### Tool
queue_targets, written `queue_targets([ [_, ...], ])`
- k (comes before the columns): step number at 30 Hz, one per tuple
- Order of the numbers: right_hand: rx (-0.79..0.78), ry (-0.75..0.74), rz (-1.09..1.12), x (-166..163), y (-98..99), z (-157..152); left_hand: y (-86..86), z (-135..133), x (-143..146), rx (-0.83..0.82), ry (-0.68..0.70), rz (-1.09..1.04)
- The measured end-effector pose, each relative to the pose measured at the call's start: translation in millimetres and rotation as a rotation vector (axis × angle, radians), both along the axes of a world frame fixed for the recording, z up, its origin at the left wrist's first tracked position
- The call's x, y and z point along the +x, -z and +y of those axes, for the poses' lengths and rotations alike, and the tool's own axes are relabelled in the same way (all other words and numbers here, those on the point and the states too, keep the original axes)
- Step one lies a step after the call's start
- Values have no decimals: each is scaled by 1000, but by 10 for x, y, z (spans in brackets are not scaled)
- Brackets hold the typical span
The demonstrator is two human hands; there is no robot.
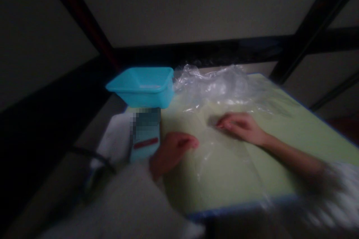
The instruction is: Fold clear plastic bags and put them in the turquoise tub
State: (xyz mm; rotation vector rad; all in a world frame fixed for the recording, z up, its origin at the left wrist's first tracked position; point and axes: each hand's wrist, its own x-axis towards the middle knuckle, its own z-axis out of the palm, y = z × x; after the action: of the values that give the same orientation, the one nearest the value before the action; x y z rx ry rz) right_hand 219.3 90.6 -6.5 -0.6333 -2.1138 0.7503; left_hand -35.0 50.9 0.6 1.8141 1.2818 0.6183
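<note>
Plastic lies bunched beyond the fingers of the right hand, the nearer, and the left hand, long axis left to right. Fingers look curled; whether they pinch it, I cannot tell. Tub stands beyond left fingers.

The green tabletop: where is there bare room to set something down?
Bare tabletop shows between the right forearm, the crumpled clear plastic and the right edge. Crowded: the back left, with the blue tub, and the middle, where the left hand and right hand flank sheer plastic.
</note>
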Motion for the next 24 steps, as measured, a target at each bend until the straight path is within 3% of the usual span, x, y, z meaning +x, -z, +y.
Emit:
queue_targets([
  [7, 340, -174, -257, 37, -287, -349, 17, 38, -33, 5, -84, -227],
  [10, 489, -232, -485, 8, -334, -623, 35, 37, -8, -38, -25, -160],
  [14, 521, -205, -684, -25, -219, -948, 60, 28, 22, -29, 18, -51],
  [19, 507, -163, -730, -10, -13, -1149, 51, 27, 18, 18, 41, -11],
  [24, 463, -93, -714, -17, 28, -1218, 42, 31, 12, 48, 17, -78],
])
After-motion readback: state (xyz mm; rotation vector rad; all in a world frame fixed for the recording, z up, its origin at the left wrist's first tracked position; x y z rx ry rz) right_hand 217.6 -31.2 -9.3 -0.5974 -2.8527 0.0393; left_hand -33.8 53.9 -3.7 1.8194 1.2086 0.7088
